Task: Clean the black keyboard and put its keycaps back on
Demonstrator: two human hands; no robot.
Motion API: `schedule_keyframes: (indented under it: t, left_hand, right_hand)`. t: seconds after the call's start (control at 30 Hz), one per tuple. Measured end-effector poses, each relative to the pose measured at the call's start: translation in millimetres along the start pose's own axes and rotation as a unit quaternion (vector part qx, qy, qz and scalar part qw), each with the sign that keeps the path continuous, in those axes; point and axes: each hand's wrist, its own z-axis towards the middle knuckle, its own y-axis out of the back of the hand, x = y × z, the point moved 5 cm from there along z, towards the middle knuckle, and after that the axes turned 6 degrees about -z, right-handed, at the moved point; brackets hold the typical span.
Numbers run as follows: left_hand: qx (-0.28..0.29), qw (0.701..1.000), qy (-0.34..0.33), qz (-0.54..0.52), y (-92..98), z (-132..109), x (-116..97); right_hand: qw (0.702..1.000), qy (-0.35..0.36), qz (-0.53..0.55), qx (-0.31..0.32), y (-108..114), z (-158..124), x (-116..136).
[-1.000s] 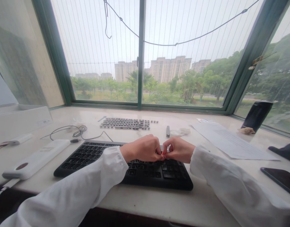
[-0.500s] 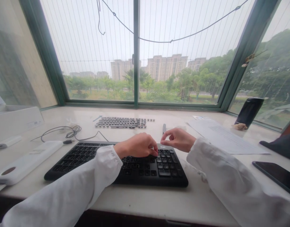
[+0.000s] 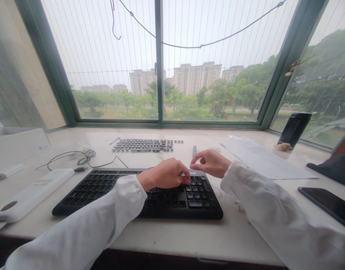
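A black keyboard (image 3: 186,213) lies on the white sill, its left and middle sections showing sockets without keycaps, while keycaps (image 3: 195,203) sit on much of the number pad. My left hand (image 3: 167,173) reaches across the keyboard, fingers curled and closed, fingertips at the upper left of the number pad. Whatever they may pinch is hidden. Just above the pad's top edge, my right hand (image 3: 212,163) is closed in a pinch, thumb and forefinger tips together; anything between them is too small to make out. Loose keycaps (image 3: 142,145) lie in rows behind the keyboard.
A coiled cable (image 3: 88,156) and a white box (image 3: 47,187) lie to the left. Papers (image 3: 262,159), a dark phone (image 3: 326,204) and a black can-like cylinder (image 3: 295,129) are on the right. A small grey object (image 3: 194,150) lies behind my right hand.
The view has shifted slightly. My left fingertips have moved a little to the right over the number pad; my right hand keeps nearly the same pinched pose.
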Motion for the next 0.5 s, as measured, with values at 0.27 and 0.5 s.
schedule_keyframes:
  t: [0.27,0.5]
  left_hand:
    - [-0.027,1.000,0.012,0.000,7.3,-1,-2]
    - [-0.049,0.992,0.041,0.107,6.6,-2,2]
  right_hand:
    - [0.999,-0.031,-0.010,-0.036,5,4,-14]
    - [0.998,-0.045,-0.018,-0.043,-2,13,-34]
